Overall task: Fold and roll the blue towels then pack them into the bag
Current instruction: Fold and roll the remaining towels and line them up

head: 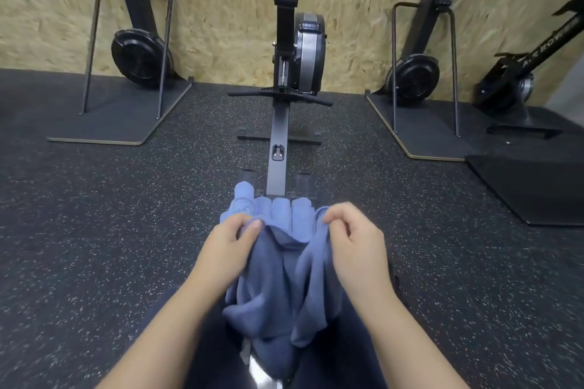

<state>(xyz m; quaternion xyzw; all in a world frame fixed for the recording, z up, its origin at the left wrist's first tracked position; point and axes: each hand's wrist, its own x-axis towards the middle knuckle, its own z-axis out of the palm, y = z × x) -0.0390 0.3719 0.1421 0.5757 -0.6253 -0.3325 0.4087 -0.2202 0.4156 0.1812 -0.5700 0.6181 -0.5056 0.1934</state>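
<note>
A loose blue towel (278, 287) hangs crumpled between my hands over my lap and the rower's rail. My left hand (229, 245) pinches its top left edge. My right hand (354, 234) pinches its top right edge, fingers curled. Just beyond the hands, several rolled blue towels (281, 210) lie side by side across the rail, and one more roll (244, 196) stands at their left end. No bag is in view.
A rowing machine (286, 79) with its monitor stretches straight ahead along the speckled rubber floor (126, 215). Ski-trainer stands (126, 73) rise left and right by the chipboard wall. A black platform (534, 186) sits at the right.
</note>
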